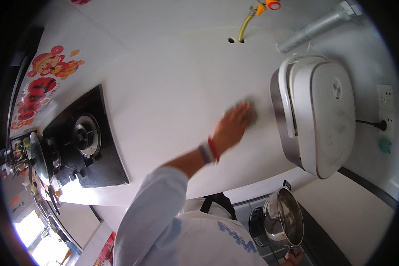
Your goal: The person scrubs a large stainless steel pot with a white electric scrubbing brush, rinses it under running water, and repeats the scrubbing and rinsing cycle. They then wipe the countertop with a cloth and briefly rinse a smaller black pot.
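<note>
On the white countertop (pixel 173 99), my left hand (pixel 234 124) lies palm down, blurred, with its fingers over a greenish pad or cloth (pixel 252 114) that is mostly hidden beneath them. A red band and a pale band circle that wrist. At the lower right, below the counter's edge, my right hand (pixel 294 256) grips the handle of a stainless steel pot (pixel 282 216). The pot is tilted, its open mouth turned to the right, and it looks empty. Most of my right arm is hidden behind my white shirt. A white rice cooker (pixel 329 116) stands just right of my left hand.
A black gas hob (pixel 109 163) with a lidded pan (pixel 41 159) is on the left. A black plug (pixel 380 125) sits in the wall socket at right. A yellow gas hose (pixel 245 26) enters a hole at the back, near a metal duct (pixel 316 30). A dark round appliance (pixel 257 227) is beside the pot.
</note>
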A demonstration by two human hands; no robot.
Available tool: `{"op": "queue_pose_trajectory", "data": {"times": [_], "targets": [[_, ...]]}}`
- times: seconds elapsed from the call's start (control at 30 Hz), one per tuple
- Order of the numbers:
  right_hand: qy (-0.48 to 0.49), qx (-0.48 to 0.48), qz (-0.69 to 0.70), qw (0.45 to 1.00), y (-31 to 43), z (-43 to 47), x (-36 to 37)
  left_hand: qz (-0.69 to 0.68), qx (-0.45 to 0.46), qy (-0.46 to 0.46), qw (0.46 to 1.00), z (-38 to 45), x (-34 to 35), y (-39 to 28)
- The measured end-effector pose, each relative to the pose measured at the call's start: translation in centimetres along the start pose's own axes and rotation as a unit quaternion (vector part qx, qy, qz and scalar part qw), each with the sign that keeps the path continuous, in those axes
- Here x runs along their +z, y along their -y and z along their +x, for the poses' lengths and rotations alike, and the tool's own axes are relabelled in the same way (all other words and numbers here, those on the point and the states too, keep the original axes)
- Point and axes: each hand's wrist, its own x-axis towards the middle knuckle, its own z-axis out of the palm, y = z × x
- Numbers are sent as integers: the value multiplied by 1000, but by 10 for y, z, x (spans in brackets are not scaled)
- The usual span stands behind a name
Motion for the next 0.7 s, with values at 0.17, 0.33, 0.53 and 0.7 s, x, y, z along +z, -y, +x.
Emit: {"op": "queue_pose_trajectory", "data": {"times": [0.17, 0.33, 0.53, 0.7], "targets": [[80, -121, -320, 936, 18, -14, -10, 98, -134, -114, 980, 48, -39, 177], [20, -154, -256, 954, 15, -102, 86, 127, -204, -40, 970, -104, -99, 194], [-30, -260, -280, 923, 4, -259, 217, -10, -218, 246, 944, -260, -113, 6], [30, -195, -181, 963, 24, -91, 122, 154, -261, 146, 942, -273, -109, 15]]}}
